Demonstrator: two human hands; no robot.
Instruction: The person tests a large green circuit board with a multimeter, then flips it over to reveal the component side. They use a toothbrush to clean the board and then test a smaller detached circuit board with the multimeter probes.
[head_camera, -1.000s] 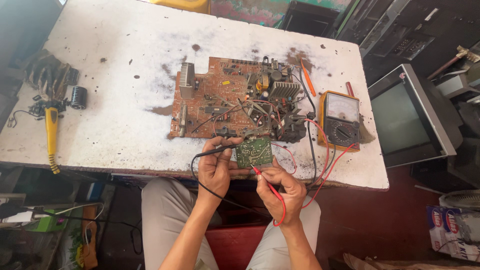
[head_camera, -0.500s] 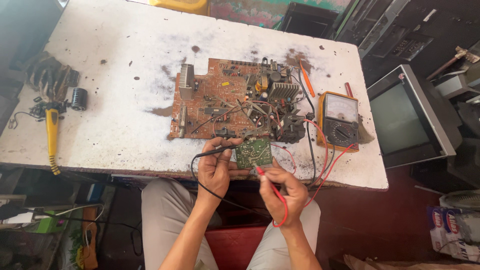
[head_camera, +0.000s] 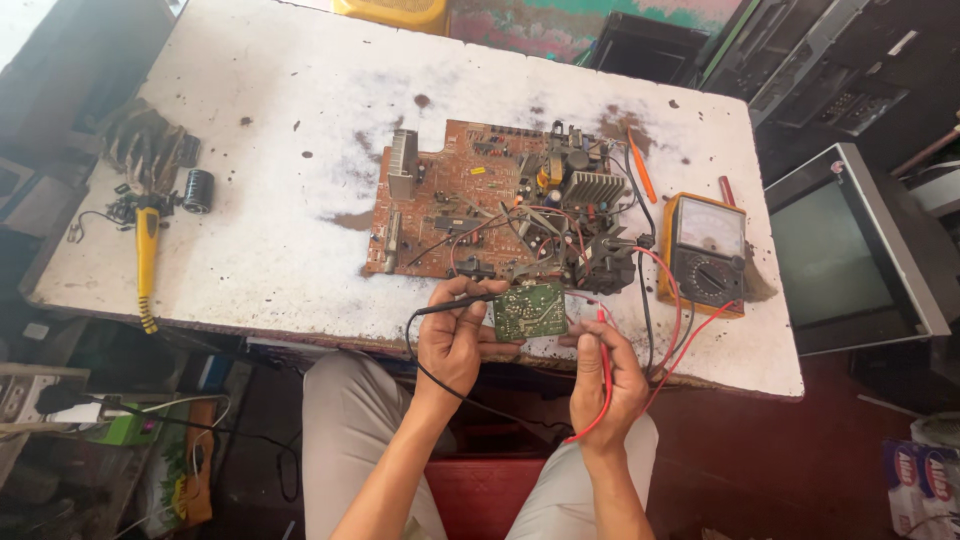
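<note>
- Head view: the person sits at a stained white table (head_camera: 250, 130), both hands working at its near edge.
- The left hand (head_camera: 452, 338) is closed around a black test probe (head_camera: 455, 305) and also steadies a small green circuit board (head_camera: 530, 311), which lies at the table's front edge, just below the large brown circuit board (head_camera: 470, 205).
- The right hand (head_camera: 606, 372) is closed around a red test probe (head_camera: 603, 345), its tip pointing up at the right side of the green board.
- Red and black leads run from both probes to the yellow analogue multimeter (head_camera: 702, 255), which lies just right of the brown board.
- The step in hand looks like probing points on the green board for a reading.
- The next move seems to call for holding both tips steady on small contacts while the eyes go to the meter's needle; a slipping tip could bridge neighbouring solder points.
- Well apart at the left lie a yellow-handled soldering iron (head_camera: 147, 255) and a dark capacitor (head_camera: 198, 190); an old grey television set (head_camera: 850, 250) stands right of the table.
</note>
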